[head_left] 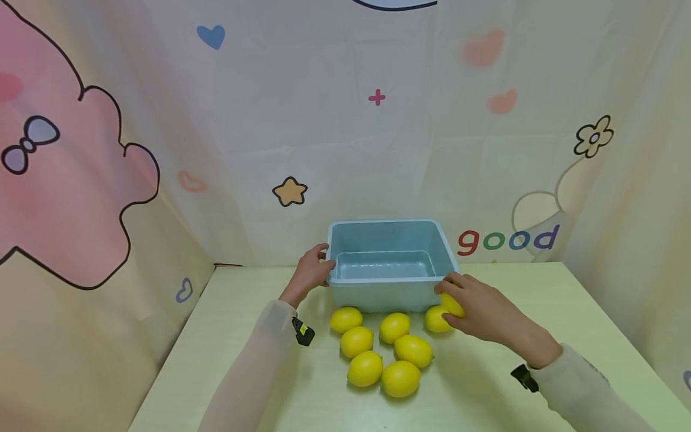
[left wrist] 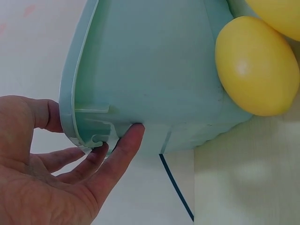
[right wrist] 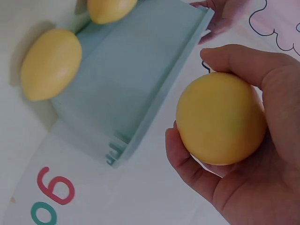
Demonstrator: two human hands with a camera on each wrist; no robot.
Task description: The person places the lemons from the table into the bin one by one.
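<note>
A light blue plastic basin (head_left: pixel 388 295) stands at the back of the table, its inside bare. My left hand (head_left: pixel 310 271) grips its left end, thumb at the rim and fingers against the outer wall (left wrist: pixel 154 65). In my right hand (head_left: pixel 488 309) is a yellow lemon (right wrist: pixel 220 119), held between thumb and curled fingers near the basin's front right corner. Under that hand a second lemon (head_left: pixel 436 320) lies on the table, partly covered in the head view. Several more lemons (head_left: pixel 413 351) lie in a loose group before the basin.
The pale table (head_left: pixel 259 384) ends at a printed cloth backdrop (head_left: pixel 345 150) close behind the basin. More cloth hangs along the left and right sides. A small black device (head_left: pixel 303 332) is worn at the left wrist, another (head_left: pixel 525 378) at the right.
</note>
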